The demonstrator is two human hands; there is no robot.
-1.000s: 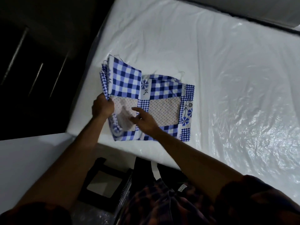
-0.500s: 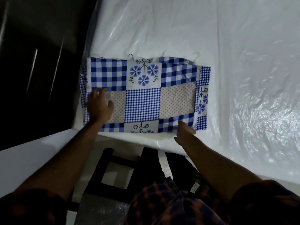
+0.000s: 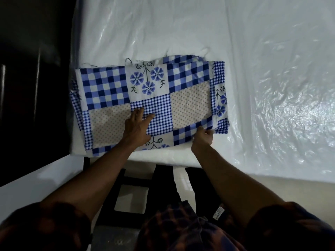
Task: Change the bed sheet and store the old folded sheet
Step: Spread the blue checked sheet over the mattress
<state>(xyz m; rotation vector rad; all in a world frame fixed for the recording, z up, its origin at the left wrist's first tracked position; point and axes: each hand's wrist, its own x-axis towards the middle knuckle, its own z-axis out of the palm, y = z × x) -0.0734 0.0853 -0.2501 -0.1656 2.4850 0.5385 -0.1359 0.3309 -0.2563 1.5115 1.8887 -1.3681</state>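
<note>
One folded sheet [image 3: 103, 87], left hand [image 3: 136, 126] flat atop, right hand [image 3: 203, 136] pinching near edge

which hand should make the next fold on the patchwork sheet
Right, probably: the right hand pinches the near right edge of the sheet, ready to lift it over, while the left hand lies flat mid-sheet, pinning it.

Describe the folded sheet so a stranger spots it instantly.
The shiny white mattress fills the upper view. At its near left corner lies the folded sheet, the left hand flat on it, the right hand pinching its near edge. Against plain white, it shows blue checks, beige dots, flowers.
</note>
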